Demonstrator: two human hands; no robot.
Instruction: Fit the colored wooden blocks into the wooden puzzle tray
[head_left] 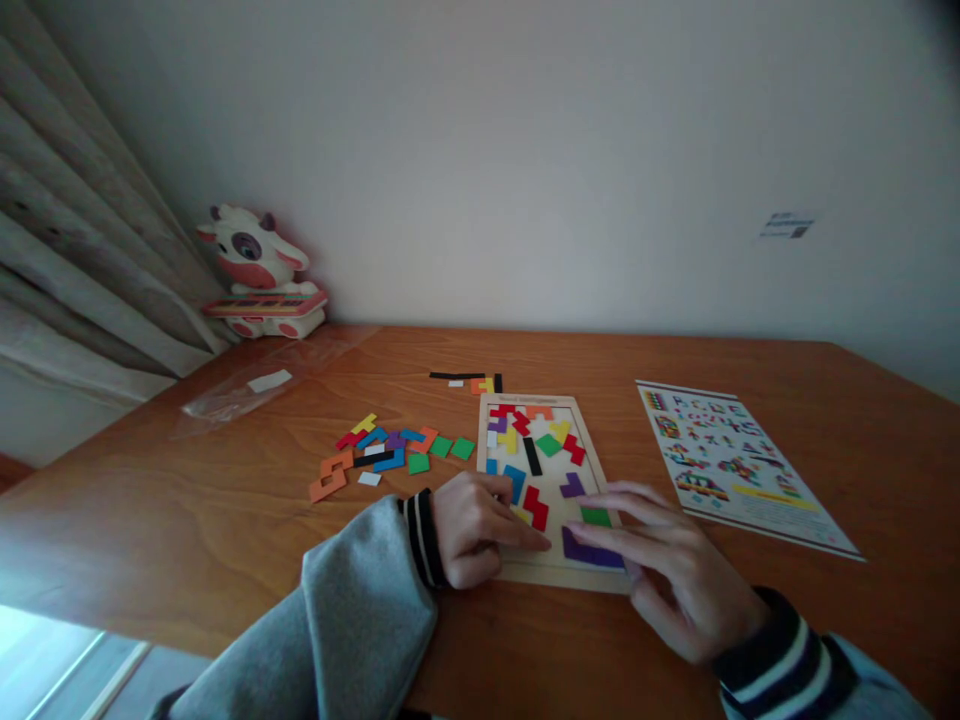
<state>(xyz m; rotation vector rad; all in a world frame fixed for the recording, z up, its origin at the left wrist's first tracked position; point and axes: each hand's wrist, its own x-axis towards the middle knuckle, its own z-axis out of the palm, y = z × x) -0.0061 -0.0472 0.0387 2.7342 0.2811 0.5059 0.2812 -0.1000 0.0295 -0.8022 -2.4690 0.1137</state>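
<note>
A wooden puzzle board point(553, 571) lies in front of me, with coloured block pieces spread over it. My left hand point(480, 528) rests on its lower left part, index finger stretched across the bare wood, the other fingers curled; no piece shows in it. My right hand point(667, 555) lies over the board's right edge with fingers extended and apart. Its fingertips are on or just over a purple piece point(589, 551) and a green piece point(596, 517). Near the left index finger is a red piece point(535, 508). A blue piece point(514, 482) and a yellow one are partly hidden by that hand.
Several loose pieces point(390, 460) lie left of the board, some overlapping. More, with a black strip point(457, 375), are behind it. A printed pattern sheet point(742, 460) is at right. A clear plastic bag point(232, 400) and a cow toy point(262, 270) stand at far left.
</note>
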